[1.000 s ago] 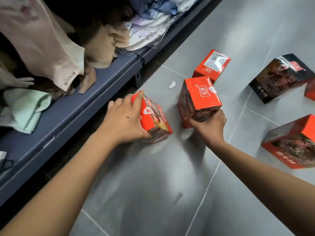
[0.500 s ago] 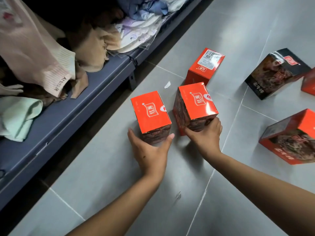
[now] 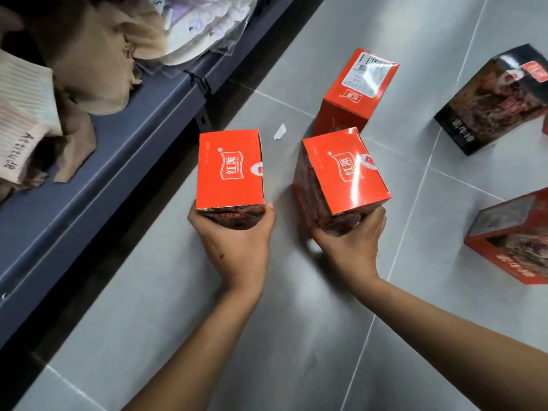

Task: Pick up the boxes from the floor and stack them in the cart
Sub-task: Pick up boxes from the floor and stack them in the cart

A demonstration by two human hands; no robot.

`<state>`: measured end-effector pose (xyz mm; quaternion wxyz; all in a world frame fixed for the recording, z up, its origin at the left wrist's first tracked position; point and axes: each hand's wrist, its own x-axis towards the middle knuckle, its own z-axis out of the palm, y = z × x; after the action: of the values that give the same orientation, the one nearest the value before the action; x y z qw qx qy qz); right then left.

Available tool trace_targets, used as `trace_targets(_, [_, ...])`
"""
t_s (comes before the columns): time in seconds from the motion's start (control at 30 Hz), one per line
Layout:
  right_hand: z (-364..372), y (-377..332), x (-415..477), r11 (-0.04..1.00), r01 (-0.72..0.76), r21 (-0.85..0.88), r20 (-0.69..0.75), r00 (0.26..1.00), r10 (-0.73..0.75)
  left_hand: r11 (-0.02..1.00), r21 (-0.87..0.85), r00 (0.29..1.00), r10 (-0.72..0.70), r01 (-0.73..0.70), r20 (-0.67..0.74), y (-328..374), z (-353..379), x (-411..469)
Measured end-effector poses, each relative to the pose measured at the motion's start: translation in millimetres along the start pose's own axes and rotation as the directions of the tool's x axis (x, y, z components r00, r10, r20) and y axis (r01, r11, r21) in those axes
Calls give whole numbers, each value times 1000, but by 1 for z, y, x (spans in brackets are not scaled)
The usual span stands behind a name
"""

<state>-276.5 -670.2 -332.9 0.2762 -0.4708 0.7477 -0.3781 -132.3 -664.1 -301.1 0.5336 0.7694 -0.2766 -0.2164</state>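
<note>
Both bare forearms reach forward from the near edge over the grey tiled floor [image 3: 166, 292], each hand gripping one orange box from its near side. The left hand [image 3: 237, 247] is cupped around the near face of the left orange box [image 3: 229, 169], thumb up along its left edge and fingers wrapped onto its right edge, so the hand is clamped on that box. The box stands upright with its plain orange top panel, printed with a logo, facing the camera. Whether it rests on the floor or is just off it cannot be told.

The right hand [image 3: 348, 244] grips the right orange box [image 3: 344, 173] in the same way, thumb on the left lower corner and fingers curled up the right side, closed firmly on it. This box tilts a little, its top leaning to the right.

Just beyond the right box lies a third orange box [image 3: 355, 93] with a white barcode label on its far end. A dark box [image 3: 492, 102] lies at the far right, and another orange box [image 3: 513, 241] sits at the right edge, well apart from the hands. A small white scrap [image 3: 279, 132] lies on the floor between the held boxes, farther off.

Along the left runs a blue-grey shelf [image 3: 98, 173] piled with folded clothes [image 3: 92, 51].
</note>
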Motion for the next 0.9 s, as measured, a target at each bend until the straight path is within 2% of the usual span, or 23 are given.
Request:
trace_targets(0.2, [-5, -15, -9, 996, -70, 62, -42, 996, 72, 991, 105, 994, 73, -81, 77, 42, -42, 9])
trace_targets(0.37, [-36, -21, -19, 997, -66, -28, 28, 997, 67, 949, 308, 968, -11, -69, 251, 110, -90, 11])
trace_targets(0.5, [-67, -27, -16, 959, -69, -274, 98, 990, 99, 919, 394, 940, -124, -12, 319, 163, -123, 8])
trace_targets(0.63, [-107, -71, -28, 855, -140, -498, 83, 974, 208, 881, 473, 918, -191, 4, 347, 218, -154, -6])
trace_targets(0.73, [-147, -109, -46, 780, -198, -594, 109, 940, 322, 859, 512, 915, -223, 22, 335, 267, -183, -18])
trace_targets(0.8, [-180, -134, -57, 741, -164, -651, 184, 913, 364, 844, 534, 913, -255, 50, 318, 308, -206, -29])
trace_targets(0.9, [-227, -180, -74, 699, 6, -715, 342, 875, 343, 816, 572, 905, -301, 81, 300, 376, -244, -50])
